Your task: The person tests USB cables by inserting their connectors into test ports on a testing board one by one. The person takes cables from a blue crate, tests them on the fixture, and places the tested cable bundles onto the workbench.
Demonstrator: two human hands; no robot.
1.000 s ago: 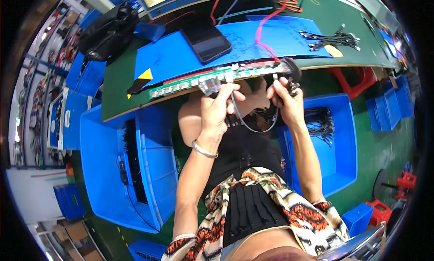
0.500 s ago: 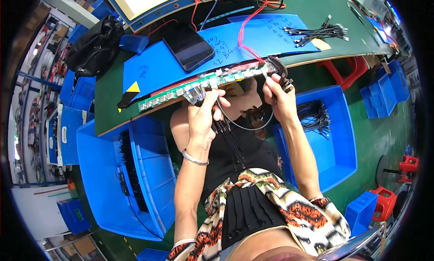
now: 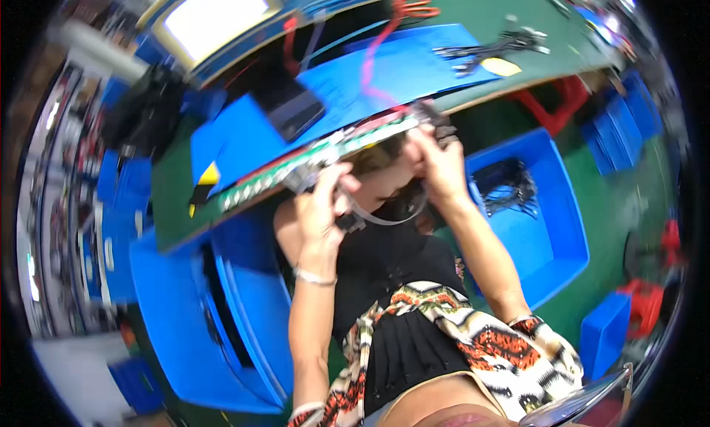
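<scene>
A long green circuit-board strip (image 3: 255,186) with a row of connectors lies along the bench's front edge. My left hand (image 3: 322,205) is closed around a bunch of cables, their pale plug ends (image 3: 302,178) showing above the fingers beside the strip. One thin cable (image 3: 388,222) loops down between my two hands. At the strip's right end, my right hand (image 3: 441,164) pinches that cable's other end, close to a dark object (image 3: 436,120). Motion blur hides the exact contact between plug and board.
A phone (image 3: 288,112) lies on a blue sheet (image 3: 414,53) behind the strip. More cables (image 3: 503,46) rest at the bench's right. Blue bins (image 3: 558,212) stand below on both sides, the right one holding black cables (image 3: 506,189). A red stool (image 3: 555,105) is under the bench.
The whole view has shifted and blurred as the head moved. Both hands remain near the strip with the cable looped between them; the cables hanging below my left hand show less clearly.
</scene>
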